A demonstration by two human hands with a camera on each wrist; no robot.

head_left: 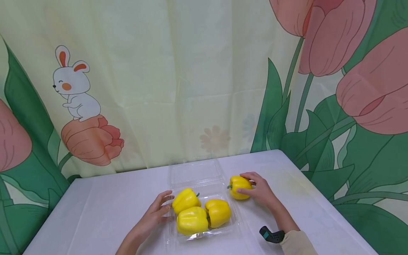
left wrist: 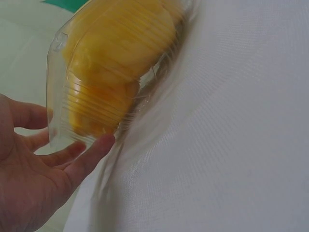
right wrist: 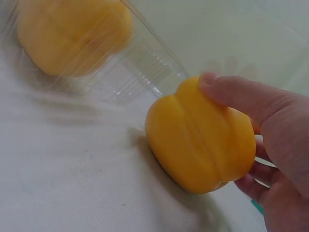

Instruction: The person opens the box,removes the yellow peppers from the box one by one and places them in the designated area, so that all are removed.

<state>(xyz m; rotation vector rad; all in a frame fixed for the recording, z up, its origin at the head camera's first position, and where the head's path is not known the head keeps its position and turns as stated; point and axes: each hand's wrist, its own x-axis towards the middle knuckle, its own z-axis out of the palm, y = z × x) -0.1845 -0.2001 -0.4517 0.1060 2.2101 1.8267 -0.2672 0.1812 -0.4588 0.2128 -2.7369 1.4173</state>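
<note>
My right hand grips a yellow bell pepper beside the right wall of a clear plastic clamshell box. In the right wrist view the thumb lies across one side of that pepper, with other fingers partly hidden behind it; a shadow falls on the cloth below. Three more yellow bell peppers sit in the box: one at the back left, one in front, one at the right. My left hand touches the box's left side with spread fingers.
The clear lid lies folded back behind the box, near the curtain printed with tulips and a rabbit. A white cloth covers the table. A black device is on the right wrist.
</note>
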